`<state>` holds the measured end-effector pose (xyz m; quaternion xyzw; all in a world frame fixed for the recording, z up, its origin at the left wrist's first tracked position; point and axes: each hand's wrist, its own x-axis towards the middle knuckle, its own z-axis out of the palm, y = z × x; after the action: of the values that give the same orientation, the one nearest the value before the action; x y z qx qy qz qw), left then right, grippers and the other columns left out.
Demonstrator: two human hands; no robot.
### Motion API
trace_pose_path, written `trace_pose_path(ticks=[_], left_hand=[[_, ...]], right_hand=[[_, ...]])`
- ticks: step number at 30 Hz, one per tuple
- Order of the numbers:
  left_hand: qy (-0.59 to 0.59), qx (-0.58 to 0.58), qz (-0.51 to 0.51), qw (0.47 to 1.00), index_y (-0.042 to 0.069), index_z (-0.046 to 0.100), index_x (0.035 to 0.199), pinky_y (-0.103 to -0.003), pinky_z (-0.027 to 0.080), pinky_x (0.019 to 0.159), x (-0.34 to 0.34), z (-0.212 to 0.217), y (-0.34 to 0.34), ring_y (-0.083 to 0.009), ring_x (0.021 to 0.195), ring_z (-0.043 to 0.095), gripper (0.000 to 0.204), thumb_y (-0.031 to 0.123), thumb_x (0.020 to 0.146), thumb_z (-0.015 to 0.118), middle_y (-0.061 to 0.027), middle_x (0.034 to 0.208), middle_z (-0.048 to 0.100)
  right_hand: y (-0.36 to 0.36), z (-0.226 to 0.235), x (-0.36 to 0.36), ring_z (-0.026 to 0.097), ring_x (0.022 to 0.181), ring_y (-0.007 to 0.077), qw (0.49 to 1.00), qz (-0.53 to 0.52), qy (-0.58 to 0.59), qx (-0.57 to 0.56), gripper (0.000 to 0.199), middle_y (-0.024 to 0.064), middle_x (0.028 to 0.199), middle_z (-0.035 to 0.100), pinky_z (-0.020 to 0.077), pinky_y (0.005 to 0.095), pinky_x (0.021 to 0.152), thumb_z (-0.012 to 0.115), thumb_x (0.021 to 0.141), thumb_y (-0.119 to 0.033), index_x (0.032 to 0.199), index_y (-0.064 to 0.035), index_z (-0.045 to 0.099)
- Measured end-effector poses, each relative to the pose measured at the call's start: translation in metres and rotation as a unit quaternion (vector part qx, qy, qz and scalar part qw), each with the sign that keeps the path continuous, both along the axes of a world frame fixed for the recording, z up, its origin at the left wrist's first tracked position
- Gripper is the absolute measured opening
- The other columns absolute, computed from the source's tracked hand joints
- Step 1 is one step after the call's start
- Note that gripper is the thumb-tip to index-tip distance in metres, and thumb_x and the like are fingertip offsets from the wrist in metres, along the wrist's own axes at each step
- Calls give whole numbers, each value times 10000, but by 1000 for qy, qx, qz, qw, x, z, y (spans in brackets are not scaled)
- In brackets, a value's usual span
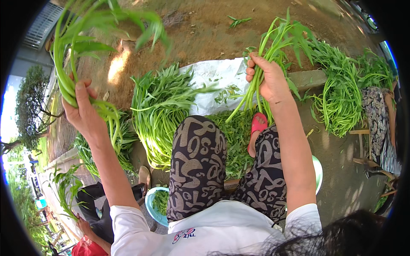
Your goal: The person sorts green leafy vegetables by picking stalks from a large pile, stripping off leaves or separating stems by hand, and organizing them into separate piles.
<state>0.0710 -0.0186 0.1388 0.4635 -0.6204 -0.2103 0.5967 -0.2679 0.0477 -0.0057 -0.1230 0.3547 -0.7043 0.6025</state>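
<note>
My left hand (85, 112), raised at the far left, is closed round the stems of a bunch of water spinach (65, 83); its leaves fan out above and blur with motion. On the right, my right hand (272, 80) grips a second bunch of water spinach (285, 35) by its pale stems, leaves up and cut ends hanging down. Between my hands, a big pile of water spinach (161, 119) lies to the left of a white plastic sheet (218, 83) with loose leaves scattered on it. More loose leaves (237, 147) cover the ground between my knees.
A further water spinach heap (339, 94) lies at the right beside a seated person (376, 123). Another person's arm (87, 230) at lower left holds some greens (68, 190). A light blue basin (154, 213) with leaves stands by my left thigh. A concrete curb (308, 80) crosses the right.
</note>
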Motion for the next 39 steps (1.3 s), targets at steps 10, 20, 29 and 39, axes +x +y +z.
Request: trace_pose_path(ticks=[10, 20, 29, 39], left_hand=[[362, 221, -293, 857, 87, 548, 1084, -251, 510, 602, -120, -31, -53, -108, 652, 560, 195, 143, 900, 576, -56, 837, 615], [296, 350, -317, 830, 58, 464, 1224, -303, 484, 618, -187, -116, -29, -140, 703, 522, 317, 164, 932, 527, -47, 920, 510], [306, 471, -342, 753, 66, 461, 1214, -333, 480, 767, -165, -140, 35, -178, 891, 565, 376, 133, 881, 623, -75, 1037, 581], [250, 466, -351, 773, 83, 532, 1109, -293, 476, 675, -168, -150, 51, -131, 809, 556, 271, 95, 860, 640, -31, 978, 608]], right_hand=[[5, 2, -8, 543, 614, 155, 1000, -10, -7, 2, 166, 53, 734, 558, 459, 291, 530, 614, 864, -113, 969, -1, 550], [11, 8, -8, 546, 609, 136, 999, -35, 23, 9, 153, 41, 728, 558, 451, 279, 514, 634, 851, -126, 948, -21, 579], [17, 8, 9, 553, 670, 124, 995, 28, 91, 10, 208, 42, 800, 586, 473, 263, 573, 635, 857, -163, 991, -7, 601], [15, 8, 24, 572, 630, 149, 980, 53, 190, -24, 262, 78, 770, 614, 475, 291, 518, 711, 799, -141, 969, 8, 578]])
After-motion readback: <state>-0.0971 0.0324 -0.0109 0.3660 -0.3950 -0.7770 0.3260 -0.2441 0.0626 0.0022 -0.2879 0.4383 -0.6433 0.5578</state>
